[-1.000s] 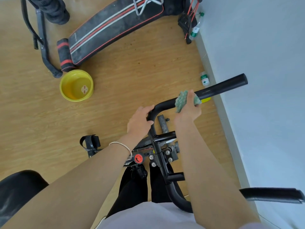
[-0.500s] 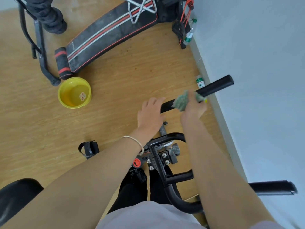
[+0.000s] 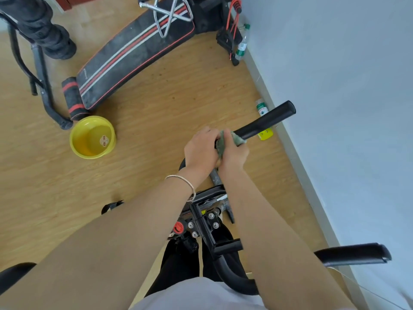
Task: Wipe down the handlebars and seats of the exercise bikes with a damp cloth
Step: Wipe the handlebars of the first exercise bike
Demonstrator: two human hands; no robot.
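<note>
A yellow bowl (image 3: 92,137) sits on the floor at left of centre. At mid-frame the left hand (image 3: 200,151), a bracelet (image 3: 185,181) on its wrist, curls its fingers over the handlebar (image 3: 266,119). Touching it, the right hand (image 3: 235,154) clamps the green cloth (image 3: 221,144) round the bar. The bar's long axis runs diagonally from the hands to the upper right, its free end pointing at the wall (image 3: 335,86). Half a second ago the hands were apart on the bar; now they are side by side, and the cloth sits lower, leaving more bare grip. Both forearms reach straight up from the bottom edge.
</note>
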